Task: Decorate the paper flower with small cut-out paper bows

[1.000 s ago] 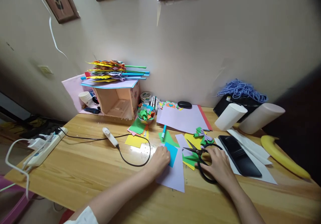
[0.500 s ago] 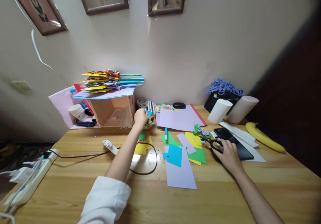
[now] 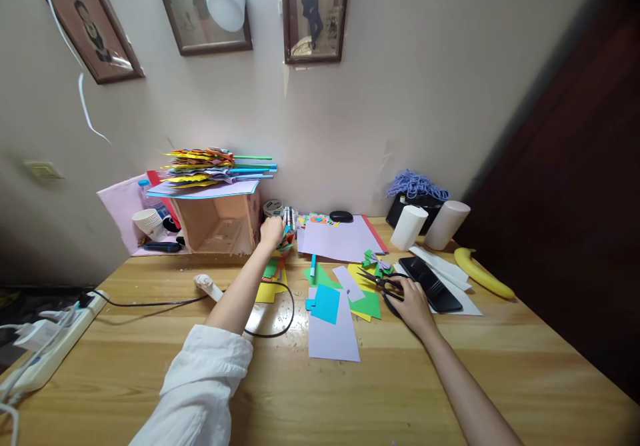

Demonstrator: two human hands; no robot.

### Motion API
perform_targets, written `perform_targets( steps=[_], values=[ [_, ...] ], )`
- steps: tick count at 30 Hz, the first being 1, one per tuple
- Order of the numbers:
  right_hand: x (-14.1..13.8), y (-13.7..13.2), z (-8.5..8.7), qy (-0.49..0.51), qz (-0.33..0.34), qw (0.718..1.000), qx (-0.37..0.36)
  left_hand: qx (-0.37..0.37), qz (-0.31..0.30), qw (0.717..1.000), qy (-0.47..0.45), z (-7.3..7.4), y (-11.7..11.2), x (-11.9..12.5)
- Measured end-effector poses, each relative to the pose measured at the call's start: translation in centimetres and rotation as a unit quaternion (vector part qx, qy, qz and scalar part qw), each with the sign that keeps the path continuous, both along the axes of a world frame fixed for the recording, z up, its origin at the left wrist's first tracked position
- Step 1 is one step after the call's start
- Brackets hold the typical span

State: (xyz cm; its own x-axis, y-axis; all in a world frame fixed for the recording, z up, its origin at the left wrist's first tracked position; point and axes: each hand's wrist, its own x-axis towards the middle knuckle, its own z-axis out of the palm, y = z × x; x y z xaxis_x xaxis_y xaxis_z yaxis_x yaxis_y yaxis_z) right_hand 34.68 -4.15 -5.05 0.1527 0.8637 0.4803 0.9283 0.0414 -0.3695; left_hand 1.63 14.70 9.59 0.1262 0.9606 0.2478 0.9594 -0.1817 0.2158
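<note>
My left hand [image 3: 271,231] reaches to the back of the table, its fingers closed at a small heap of coloured paper pieces [image 3: 287,240]. What it pinches, if anything, is hidden. At the right, my right hand [image 3: 414,305] grips black scissors [image 3: 384,282] by the handles, their blades slightly apart and pointing left over yellow paper [image 3: 356,274]. Just behind the blades lies a green and purple paper cluster [image 3: 379,263]. Between my hands are a blue paper piece [image 3: 326,304], a long purple sheet [image 3: 334,345], green paper [image 3: 365,305] and a blue-capped stick-like item [image 3: 313,266].
Left of my hand stands a cardboard box [image 3: 215,226] with paper flowers [image 3: 200,166] on top. A black cable [image 3: 273,335] loops beneath my left arm. A phone [image 3: 431,285], a banana [image 3: 483,274] and white rolls [image 3: 447,225] are at the right; a power strip [image 3: 63,349] is far left.
The view has turned slightly, so the table's things sit further left. My right hand shifts a little left with the scissors, uncovering more of the phone. My left hand stays at the heap.
</note>
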Motion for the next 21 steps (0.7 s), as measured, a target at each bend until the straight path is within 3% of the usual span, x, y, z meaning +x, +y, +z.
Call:
perform_targets(
  steps=[4,8,12,15,18,21],
  values=[
    [0.0,0.2,0.0,0.012,0.013,1.0,0.012,0.011,-0.011,1.0,-0.022,0.8,-1.2,-0.4],
    [-0.1,0.2,0.3,0.021,0.022,0.999,0.01,0.043,-0.041,0.996,-0.069,0.3,-5.4,0.1],
    [-0.3,0.1,0.8,0.035,0.035,0.999,-0.015,-0.016,-0.143,0.983,-0.114,-3.7,-11.9,1.0],
    [-0.3,-0.2,1.2,0.053,0.036,0.997,-0.038,-0.073,-0.17,0.972,-0.148,-7.3,-15.3,1.1],
    [0.0,-0.6,1.7,0.067,0.026,0.995,-0.064,-0.108,-0.166,0.961,-0.191,-9.5,-16.1,0.8],
    [0.5,-1.2,2.3,0.086,0.034,0.991,-0.1,-0.135,-0.166,0.947,-0.24,-10.1,-15.6,0.4]
  ],
)
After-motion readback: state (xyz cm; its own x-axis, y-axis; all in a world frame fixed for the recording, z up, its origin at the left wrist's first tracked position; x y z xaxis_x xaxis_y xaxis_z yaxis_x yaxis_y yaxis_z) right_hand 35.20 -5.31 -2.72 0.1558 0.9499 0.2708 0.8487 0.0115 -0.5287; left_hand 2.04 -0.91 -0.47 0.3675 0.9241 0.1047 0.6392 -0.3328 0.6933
